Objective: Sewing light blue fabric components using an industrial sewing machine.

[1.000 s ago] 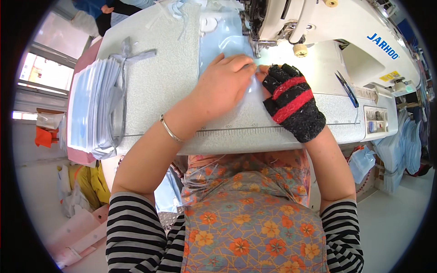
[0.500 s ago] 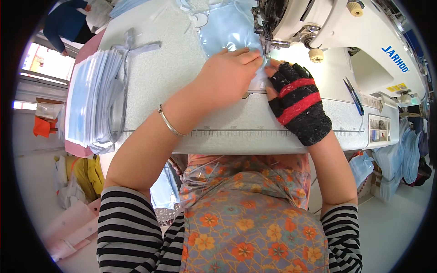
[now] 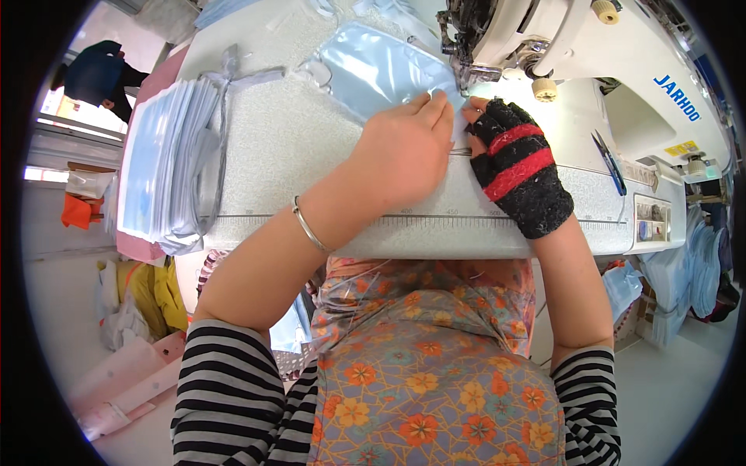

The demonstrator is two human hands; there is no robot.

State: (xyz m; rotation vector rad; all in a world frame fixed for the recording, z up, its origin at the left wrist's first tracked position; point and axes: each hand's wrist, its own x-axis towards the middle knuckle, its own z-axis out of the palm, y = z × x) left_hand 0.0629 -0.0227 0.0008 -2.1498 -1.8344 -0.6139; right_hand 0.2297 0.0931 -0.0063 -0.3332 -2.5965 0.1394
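A glossy light-blue sheet piece lies slanted on the sewing machine table, its right corner beside the machine's needle area. My left hand, bare with a bracelet at the wrist, rests on its near edge, fingers stretched out and holding nothing. In a black fingerless glove with red stripes, my right hand has thumb and forefinger closed at the piece's near right corner. The fingertips partly hide that corner. Just beyond both hands stands the white sewing machine, its presser foot area close to my fingers.
A tied stack of light-blue and white pieces stands at the table's left. Thread snips and a small parts tray lie at the right. A ruler strip runs along the front edge. Another person is at the far left.
The light-blue piece has turned, its far part swinging left, away from the needle. Both hands have shifted slightly right with it. The person at far left has bent lower.
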